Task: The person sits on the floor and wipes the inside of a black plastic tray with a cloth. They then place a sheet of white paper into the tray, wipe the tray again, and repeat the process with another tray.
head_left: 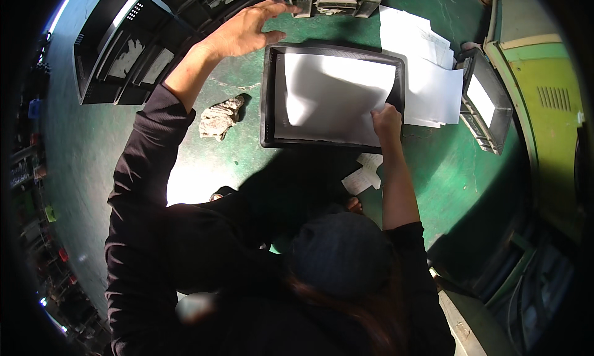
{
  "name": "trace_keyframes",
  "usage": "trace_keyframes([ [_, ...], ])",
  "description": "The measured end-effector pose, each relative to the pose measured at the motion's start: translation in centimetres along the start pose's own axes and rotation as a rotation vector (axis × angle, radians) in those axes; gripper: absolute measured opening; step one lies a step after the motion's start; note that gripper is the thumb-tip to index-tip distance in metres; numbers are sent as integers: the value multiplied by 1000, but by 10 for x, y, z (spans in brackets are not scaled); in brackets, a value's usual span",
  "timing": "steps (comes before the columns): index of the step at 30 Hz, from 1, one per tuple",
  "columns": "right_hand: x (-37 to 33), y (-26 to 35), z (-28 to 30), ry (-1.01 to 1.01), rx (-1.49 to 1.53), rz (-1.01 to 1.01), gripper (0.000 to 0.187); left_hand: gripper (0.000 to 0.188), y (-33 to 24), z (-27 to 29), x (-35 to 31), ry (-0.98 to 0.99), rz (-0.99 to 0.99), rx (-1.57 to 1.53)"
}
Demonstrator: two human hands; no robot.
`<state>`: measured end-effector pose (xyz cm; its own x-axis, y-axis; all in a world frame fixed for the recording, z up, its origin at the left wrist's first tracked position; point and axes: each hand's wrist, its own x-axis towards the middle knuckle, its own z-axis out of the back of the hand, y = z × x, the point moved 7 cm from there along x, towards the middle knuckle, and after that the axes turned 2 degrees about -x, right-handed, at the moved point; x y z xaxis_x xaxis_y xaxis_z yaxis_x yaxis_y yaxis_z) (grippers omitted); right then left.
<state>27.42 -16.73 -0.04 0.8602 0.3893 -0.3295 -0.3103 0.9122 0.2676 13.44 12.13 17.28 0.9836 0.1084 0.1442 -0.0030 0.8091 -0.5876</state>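
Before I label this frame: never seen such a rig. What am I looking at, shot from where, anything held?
No robot here, just a person's two bare hands. The single picture looks down from a wide fisheye camera worn on the head, so straight edges bend near its rim.

On the green floor lie a black tray with a white sheet in it, loose papers to its right and a crumpled rag to its left.

The right hand appears to pinch the sheet's right edge. The left hand is open above the tray's upper left corner, holding nothing visible.
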Motion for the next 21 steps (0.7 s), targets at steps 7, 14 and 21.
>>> trace_keyframes([
  [7,16,-6,-44,149,-95,-79,25,42,9,-2,-10,60,57,46],
  [14,4,2,-24,57,-158,-110,60,40,5,-20,-15,100,18,62],
  [21,-38,78,-47,35,-456,534,70,52,8,-178,-58,706,25,297],
])
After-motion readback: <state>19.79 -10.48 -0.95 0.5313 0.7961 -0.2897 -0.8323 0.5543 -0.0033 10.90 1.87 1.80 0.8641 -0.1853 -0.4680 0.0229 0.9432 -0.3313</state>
